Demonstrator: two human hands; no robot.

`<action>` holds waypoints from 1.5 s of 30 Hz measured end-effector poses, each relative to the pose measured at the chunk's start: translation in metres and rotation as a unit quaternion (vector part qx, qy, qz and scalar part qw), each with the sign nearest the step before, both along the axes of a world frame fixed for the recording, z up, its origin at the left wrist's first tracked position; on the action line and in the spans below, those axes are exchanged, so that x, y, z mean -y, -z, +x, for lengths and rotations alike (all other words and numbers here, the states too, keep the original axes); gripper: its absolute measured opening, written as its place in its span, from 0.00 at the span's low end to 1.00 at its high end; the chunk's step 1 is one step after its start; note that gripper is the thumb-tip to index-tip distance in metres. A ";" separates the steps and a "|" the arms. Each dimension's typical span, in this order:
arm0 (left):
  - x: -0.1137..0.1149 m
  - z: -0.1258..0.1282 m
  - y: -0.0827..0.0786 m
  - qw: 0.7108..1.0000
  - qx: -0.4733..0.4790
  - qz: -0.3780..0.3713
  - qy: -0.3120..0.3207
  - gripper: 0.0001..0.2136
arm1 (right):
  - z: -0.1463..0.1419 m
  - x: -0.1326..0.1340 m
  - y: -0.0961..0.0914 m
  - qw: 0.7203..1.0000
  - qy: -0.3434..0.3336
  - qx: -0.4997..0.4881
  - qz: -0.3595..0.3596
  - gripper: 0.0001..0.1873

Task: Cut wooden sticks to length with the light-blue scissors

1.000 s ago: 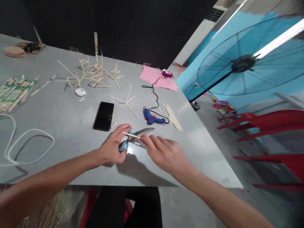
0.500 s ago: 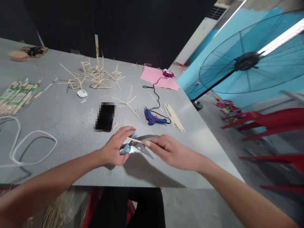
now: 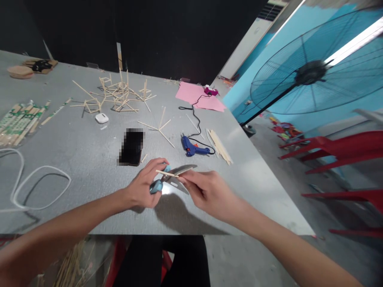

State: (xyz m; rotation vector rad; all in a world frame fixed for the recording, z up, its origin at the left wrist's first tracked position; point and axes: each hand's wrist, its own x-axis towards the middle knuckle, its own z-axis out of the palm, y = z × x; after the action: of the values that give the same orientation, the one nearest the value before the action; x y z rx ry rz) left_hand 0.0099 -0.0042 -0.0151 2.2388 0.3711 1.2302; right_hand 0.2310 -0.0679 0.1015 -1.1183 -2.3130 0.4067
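Observation:
My left hand [image 3: 145,184] is closed round the blue handles of a pair of scissors [image 3: 184,168], whose blades are spread apart and point to the right. Between the fingers of my right hand [image 3: 209,190] is a thin wooden stick [image 3: 166,173]. The stick lies across the scissors near the pivot, with its free end toward my left hand. Part of the stick is hidden by my right fingers. Both hands are above the grey table [image 3: 113,215] near its front edge.
Beyond my hands lie a phone [image 3: 131,147], a blue glue gun [image 3: 193,146] with a black cord, and a joined stick piece [image 3: 159,129]. Farther back are a stick framework [image 3: 119,93], a white case [image 3: 101,118] and pink paper [image 3: 191,93]. A white cable [image 3: 44,167] loops at left.
My right hand has turned slightly and the stick has shifted a little to the left across the scissors. The blades look slightly tilted. My left hand keeps its grip on the handles.

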 end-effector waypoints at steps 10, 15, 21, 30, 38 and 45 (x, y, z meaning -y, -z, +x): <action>0.001 -0.003 -0.001 1.000 0.003 -0.002 0.010 0.39 | -0.004 0.010 -0.001 0.990 0.032 0.107 0.092 0.16; 0.004 -0.004 -0.004 0.999 -0.011 -0.031 0.026 0.42 | -0.007 0.011 0.004 0.976 0.045 0.134 0.164 0.15; 0.002 -0.002 -0.001 0.999 0.005 -0.030 0.025 0.41 | -0.008 0.008 0.006 0.943 0.056 0.185 0.271 0.15; 0.000 -0.002 0.006 1.000 0.004 -0.013 0.002 0.41 | -0.008 0.011 0.004 0.918 0.067 0.228 0.317 0.12; 0.001 -0.002 -0.002 0.999 0.005 -0.006 0.054 0.41 | -0.010 0.012 -0.002 0.896 0.059 0.252 0.361 0.10; 0.000 -0.001 0.003 0.999 0.023 -0.029 0.029 0.40 | -0.010 0.008 -0.002 0.879 0.057 0.274 0.385 0.07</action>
State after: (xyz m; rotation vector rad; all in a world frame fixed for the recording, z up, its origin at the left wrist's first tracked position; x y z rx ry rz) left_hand 0.0091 -0.0047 -0.0177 2.1542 0.3171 1.2219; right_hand 0.2212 -0.0763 0.1039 -0.9994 -2.4496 -0.9278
